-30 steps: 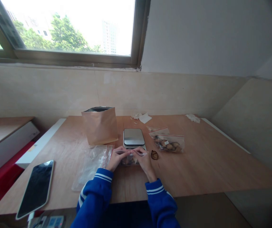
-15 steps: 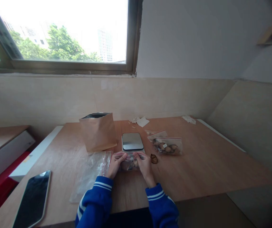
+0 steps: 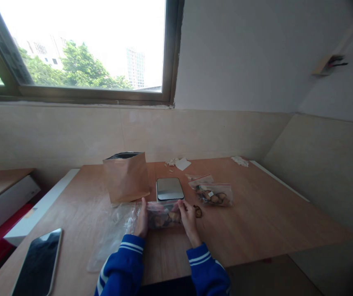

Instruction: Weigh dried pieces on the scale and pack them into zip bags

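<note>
A clear zip bag [image 3: 166, 218] with a red-lined seal lies between my hands, holding brown dried pieces that look like mushroom slices. At its upper right corner, my right hand [image 3: 189, 218] pinches the seal between thumb and fingers. My left hand [image 3: 142, 221] is closed on the bag's left edge, thumb pointing up; its other fingers are mostly hidden. Just beyond the bag sits a flat scale [image 3: 170, 189] with a silver top. One loose dried slice [image 3: 198, 211] lies right beside my right hand. Under and left of my left hand are empty clear bags [image 3: 111, 234].
A brown stand-up pouch [image 3: 126, 179] stands with its top gaping, back left. Filled zip bags [image 3: 215, 195] lie right of the scale. A phone [image 3: 39, 263] rests at the front left. Crumpled white paper [image 3: 181, 163] lies near the wall, with more [image 3: 240, 161] farther right.
My left hand has gone from pinching the seal near the middle to the bag's left edge. My right hand remains at the seal's right end. More of the bag's front shows.
</note>
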`<state>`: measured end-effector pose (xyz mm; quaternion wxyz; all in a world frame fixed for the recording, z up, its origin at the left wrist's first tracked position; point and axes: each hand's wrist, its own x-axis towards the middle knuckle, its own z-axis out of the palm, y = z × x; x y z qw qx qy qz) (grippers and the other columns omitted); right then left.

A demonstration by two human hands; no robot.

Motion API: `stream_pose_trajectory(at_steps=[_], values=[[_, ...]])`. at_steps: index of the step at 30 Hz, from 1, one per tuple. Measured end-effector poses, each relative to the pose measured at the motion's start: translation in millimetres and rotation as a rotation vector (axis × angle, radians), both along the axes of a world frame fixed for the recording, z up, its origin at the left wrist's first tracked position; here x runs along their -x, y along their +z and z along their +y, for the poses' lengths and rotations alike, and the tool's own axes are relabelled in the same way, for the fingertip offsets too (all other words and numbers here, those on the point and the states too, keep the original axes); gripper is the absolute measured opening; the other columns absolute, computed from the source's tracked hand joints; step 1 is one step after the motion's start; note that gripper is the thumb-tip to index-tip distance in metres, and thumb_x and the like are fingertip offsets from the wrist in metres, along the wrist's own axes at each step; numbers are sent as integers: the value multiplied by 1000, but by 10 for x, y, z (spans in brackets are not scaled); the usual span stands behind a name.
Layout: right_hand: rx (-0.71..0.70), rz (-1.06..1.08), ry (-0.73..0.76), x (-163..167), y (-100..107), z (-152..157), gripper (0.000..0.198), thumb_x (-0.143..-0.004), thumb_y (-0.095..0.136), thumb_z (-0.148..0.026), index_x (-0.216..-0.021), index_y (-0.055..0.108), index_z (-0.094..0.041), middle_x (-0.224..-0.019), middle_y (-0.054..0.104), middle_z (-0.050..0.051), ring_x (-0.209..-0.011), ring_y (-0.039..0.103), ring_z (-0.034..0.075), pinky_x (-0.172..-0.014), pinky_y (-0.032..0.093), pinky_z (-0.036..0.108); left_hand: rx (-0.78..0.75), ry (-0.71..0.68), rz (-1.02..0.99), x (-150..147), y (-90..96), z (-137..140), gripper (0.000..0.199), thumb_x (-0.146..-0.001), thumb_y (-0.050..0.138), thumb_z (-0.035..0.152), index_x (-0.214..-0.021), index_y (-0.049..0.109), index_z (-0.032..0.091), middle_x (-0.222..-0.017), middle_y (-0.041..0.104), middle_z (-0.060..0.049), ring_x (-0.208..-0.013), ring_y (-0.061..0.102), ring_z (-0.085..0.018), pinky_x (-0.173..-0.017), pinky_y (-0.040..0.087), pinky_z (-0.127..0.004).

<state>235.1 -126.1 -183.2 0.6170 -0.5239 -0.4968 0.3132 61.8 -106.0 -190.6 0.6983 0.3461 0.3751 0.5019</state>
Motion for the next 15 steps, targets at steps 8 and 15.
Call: stream_pose_trajectory(at_steps=[8,15], values=[[20,-28,-72,-13,150,-100,57,-84,45,-70,-66,65,-21,-60,69,6,-60,65,24,-65,50,34,-36,-59,-8,-43,73,-11,64,-80,45,73,-83,74,16,-66,72,-12,-75,70,-28,-68,54,-38],[12,20,-497,-1136,509,37,60,-78,43,-77,-63,54,-20,-50,59,3,-49,56,19,-53,44,29,-52,-119,-61,25,32,42,51,-77,59,62,-84,72,13,-83,73,-11,-69,64,-17,-67,47,-29]])
